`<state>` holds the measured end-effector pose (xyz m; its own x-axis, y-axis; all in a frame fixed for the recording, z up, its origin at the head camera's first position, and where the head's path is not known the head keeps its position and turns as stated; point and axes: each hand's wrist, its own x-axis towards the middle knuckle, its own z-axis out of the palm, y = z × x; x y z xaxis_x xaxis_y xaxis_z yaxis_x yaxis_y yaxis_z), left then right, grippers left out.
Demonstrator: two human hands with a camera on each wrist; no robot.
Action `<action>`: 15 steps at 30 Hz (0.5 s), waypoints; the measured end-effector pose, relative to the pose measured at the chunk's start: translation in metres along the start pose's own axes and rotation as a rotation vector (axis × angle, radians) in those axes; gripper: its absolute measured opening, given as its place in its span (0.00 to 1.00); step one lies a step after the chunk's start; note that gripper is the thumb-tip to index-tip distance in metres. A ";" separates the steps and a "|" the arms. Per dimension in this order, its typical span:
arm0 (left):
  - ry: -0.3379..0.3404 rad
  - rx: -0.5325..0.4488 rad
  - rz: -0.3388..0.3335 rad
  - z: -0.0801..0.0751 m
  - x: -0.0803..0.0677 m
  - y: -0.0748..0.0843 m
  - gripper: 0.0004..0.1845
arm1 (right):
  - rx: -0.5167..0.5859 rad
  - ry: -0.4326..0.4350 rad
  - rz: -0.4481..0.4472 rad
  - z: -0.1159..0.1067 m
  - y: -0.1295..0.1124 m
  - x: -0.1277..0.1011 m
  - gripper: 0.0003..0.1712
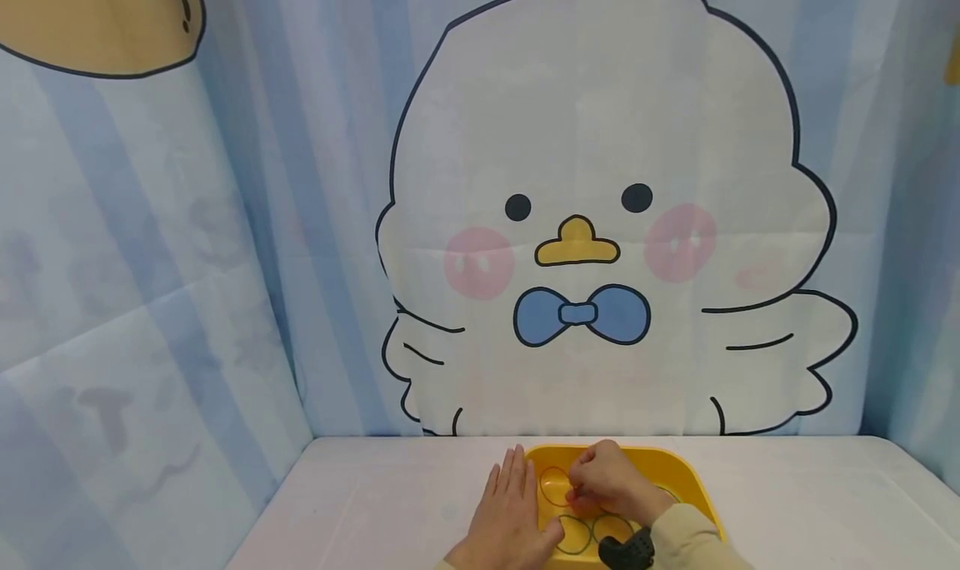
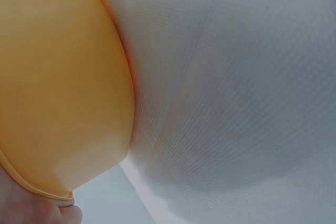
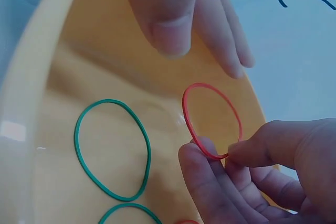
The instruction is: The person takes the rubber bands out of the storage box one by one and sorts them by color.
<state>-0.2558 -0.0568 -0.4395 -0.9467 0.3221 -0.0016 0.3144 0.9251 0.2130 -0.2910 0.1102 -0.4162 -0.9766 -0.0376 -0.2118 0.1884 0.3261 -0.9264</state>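
Observation:
My right hand (image 1: 611,478) is over the yellow tray (image 1: 693,474). In the right wrist view, its thumb (image 3: 262,142) and fingers pinch the lower edge of a red rubber band (image 3: 186,108), which stands up as a loop. My left hand (image 1: 510,512) lies along the tray's left rim, its fingers straight. From above, that hand's fingers also show in the right wrist view. A green rubber band (image 3: 149,153) lies on the tray floor, with a second green band (image 3: 128,204) touching or close to it. Part of another red band (image 3: 186,222) shows at the bottom edge.
The tray stands on a pale table (image 1: 375,495). Behind it hangs a blue-striped curtain (image 1: 337,220) with a white cartoon bird. A black device (image 1: 626,551) is strapped at my right wrist. Another band beside that wrist is mostly hidden.

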 end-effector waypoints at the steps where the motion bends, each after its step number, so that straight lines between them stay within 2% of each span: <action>1: 0.004 -0.002 0.002 0.000 0.000 0.000 0.45 | -0.002 0.003 0.000 -0.001 0.000 0.000 0.05; 7: 0.021 -0.001 0.010 -0.001 -0.003 0.000 0.45 | -0.052 0.012 0.007 -0.010 -0.003 -0.003 0.08; 15: 0.013 -0.009 0.011 -0.001 -0.004 0.000 0.45 | 0.006 0.005 0.004 -0.021 -0.004 -0.009 0.09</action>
<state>-0.2524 -0.0583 -0.4383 -0.9441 0.3292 0.0138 0.3240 0.9198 0.2214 -0.2854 0.1294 -0.4037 -0.9764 -0.0319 -0.2137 0.1925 0.3210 -0.9273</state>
